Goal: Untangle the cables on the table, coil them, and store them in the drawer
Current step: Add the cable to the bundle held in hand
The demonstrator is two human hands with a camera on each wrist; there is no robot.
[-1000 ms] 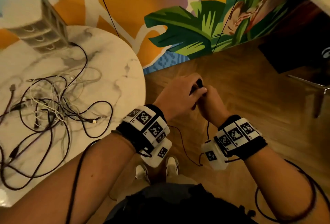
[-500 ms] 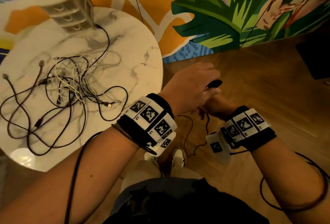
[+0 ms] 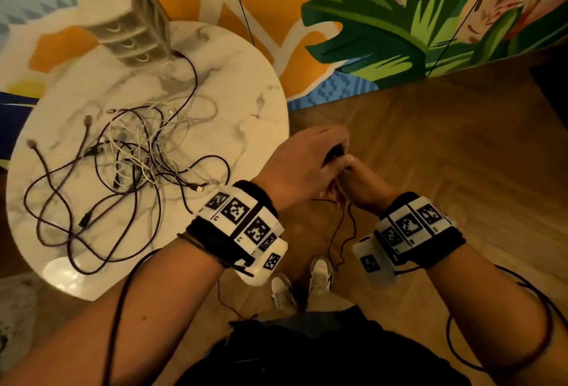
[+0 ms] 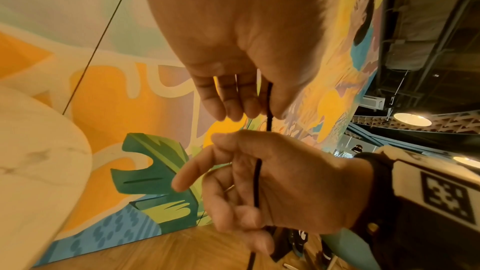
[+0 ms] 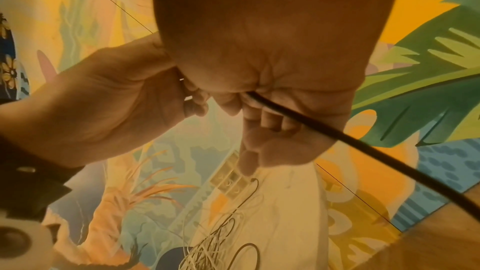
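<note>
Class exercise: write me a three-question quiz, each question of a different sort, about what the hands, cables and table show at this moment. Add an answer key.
1. True or false: both hands hold the same black cable.
2. Multiple choice: where is the tangle of cables? A) on the floor B) on the marble table C) in the drawer unit
3. Fill in: the left hand and right hand work beside the table, above the wooden ____.

Key
1. True: the cable runs from the left fingers down across the right palm.
2. B
3. floor
</note>
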